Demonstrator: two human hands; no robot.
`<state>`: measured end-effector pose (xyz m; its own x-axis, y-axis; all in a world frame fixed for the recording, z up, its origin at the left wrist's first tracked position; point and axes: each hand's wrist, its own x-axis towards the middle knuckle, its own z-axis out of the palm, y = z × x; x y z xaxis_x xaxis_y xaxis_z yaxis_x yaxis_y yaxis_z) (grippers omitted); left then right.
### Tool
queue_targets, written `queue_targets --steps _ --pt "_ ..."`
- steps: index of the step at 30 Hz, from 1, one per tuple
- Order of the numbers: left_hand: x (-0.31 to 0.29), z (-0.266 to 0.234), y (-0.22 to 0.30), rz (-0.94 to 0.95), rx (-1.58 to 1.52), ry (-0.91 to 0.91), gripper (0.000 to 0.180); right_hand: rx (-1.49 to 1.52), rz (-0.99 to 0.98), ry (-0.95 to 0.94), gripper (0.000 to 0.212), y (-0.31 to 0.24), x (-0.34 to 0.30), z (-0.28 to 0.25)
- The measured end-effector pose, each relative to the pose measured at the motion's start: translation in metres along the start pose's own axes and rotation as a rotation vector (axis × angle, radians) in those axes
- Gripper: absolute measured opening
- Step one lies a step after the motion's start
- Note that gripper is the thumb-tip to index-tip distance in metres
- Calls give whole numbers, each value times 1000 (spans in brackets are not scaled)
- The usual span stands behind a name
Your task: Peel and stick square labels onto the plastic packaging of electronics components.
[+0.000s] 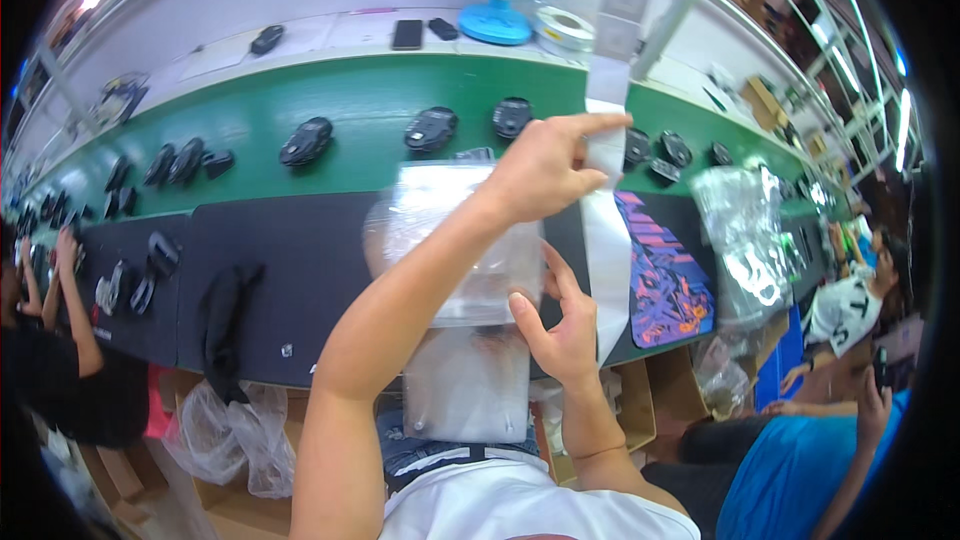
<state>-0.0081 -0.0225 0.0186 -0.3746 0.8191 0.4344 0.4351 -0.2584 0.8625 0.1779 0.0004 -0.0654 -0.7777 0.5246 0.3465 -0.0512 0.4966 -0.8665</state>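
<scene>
My left arm reaches across to the right. My left hand (550, 168) is at a long white strip of labels (606, 225), its index finger stretched over the strip and thumb apart from it. My right hand (563, 330) lies lower, beside the right edge of a stack of clear plastic bags (440, 285), thumb and fingers spread with the thumb tip at the bags. Its other fingertips are partly hidden by the plastic. A further translucent plastic bag or sheet (467, 390) hangs from the stack over the table's near edge, towards my lap.
Several black computer mice (431, 128) line the green strip (380, 90) behind the black table mat (290, 240). A blue fan (497, 22) and a label roll (563, 28) stand on the back shelf. More clear bags (745, 240) lie right, beside a colourful patterned mat (668, 285). Co-workers sit both sides.
</scene>
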Motion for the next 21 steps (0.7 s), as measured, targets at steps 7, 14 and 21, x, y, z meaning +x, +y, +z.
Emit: queue_targets --steps 7,14,21 --pt "3 3 0 -39 -86 -42 45 18 -149 -25 43 -46 3 -48" --pt "8 12 17 -75 130 -200 27 447 -451 283 22 -68 5 -88" --pt "-2 4 10 -140 339 -256 27 65 -192 382 15 -25 67 -88"
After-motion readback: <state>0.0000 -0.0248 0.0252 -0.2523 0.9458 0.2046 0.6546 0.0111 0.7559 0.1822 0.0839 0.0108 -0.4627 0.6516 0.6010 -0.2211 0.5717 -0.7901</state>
